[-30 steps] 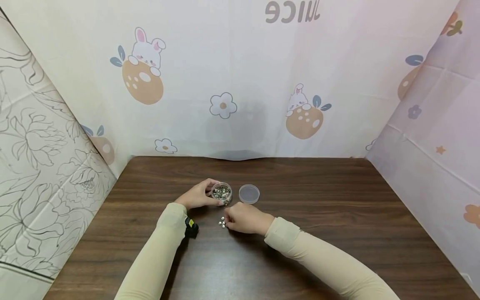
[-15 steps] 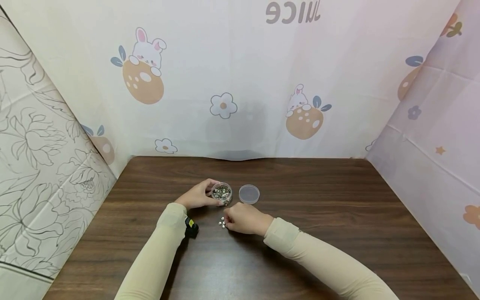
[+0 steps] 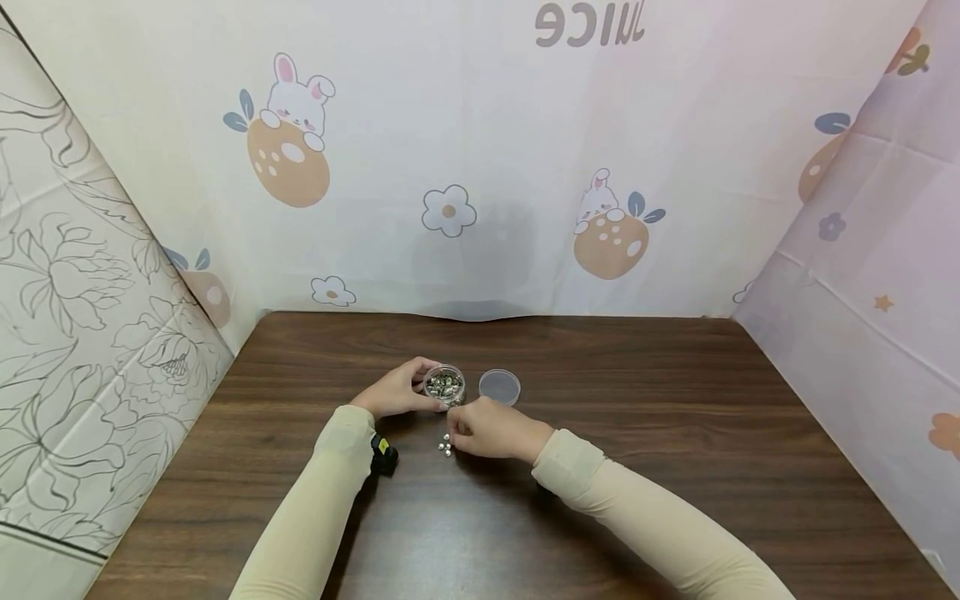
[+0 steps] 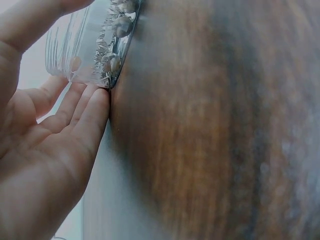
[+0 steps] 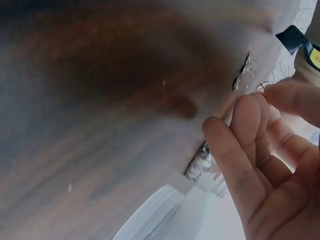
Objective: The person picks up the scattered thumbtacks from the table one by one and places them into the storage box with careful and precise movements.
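Observation:
A round clear jar (image 3: 444, 383) of small shiny silver pieces stands on the table. My left hand (image 3: 397, 390) holds its side, the thumb at the front and the fingers behind; the left wrist view shows the fingers (image 4: 92, 115) against the clear wall. Just in front of the jar, my right hand (image 3: 491, 429) is close above several loose silver pieces (image 3: 446, 446). In the right wrist view its thumb and index finger meet at the tips, with a tiny silver glint (image 5: 261, 86) there; most of that piece is hidden.
A flat clear lid (image 3: 499, 387) lies right of the jar, behind my right hand. A black wrist device (image 3: 384, 456) with a yellow mark sits under the left cuff. The brown wooden table (image 3: 637, 375) ends at a printed cloth backdrop (image 3: 375, 167).
My right hand has lifted slightly away from the loose pieces, toward the jar. The left hand, the jar and the lid have stayed in place.

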Action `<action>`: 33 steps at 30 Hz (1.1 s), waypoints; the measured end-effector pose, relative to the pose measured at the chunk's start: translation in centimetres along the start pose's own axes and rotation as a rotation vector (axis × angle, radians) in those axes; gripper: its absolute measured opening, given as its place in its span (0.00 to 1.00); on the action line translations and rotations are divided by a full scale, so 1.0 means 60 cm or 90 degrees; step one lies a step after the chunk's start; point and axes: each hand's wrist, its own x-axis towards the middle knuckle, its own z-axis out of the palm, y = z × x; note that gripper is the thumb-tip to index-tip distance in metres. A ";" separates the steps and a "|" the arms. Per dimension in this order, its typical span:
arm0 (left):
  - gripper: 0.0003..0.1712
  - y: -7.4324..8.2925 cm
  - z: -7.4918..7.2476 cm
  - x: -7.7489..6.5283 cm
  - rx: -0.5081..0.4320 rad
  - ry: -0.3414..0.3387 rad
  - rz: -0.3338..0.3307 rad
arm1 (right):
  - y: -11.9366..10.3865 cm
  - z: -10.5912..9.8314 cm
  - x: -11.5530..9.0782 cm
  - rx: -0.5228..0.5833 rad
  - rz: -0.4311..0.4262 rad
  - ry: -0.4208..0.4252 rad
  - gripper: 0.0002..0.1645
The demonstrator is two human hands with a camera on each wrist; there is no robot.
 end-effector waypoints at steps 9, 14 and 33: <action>0.40 0.013 -0.002 -0.005 -0.030 -0.013 0.005 | 0.013 -0.024 0.013 0.011 0.019 0.087 0.03; 0.40 0.040 -0.006 -0.017 -0.040 -0.033 0.014 | 0.022 -0.031 0.024 0.004 0.063 0.126 0.04; 0.40 0.003 0.001 0.002 0.000 -0.008 -0.009 | 0.054 -0.033 0.061 0.023 0.137 0.171 0.04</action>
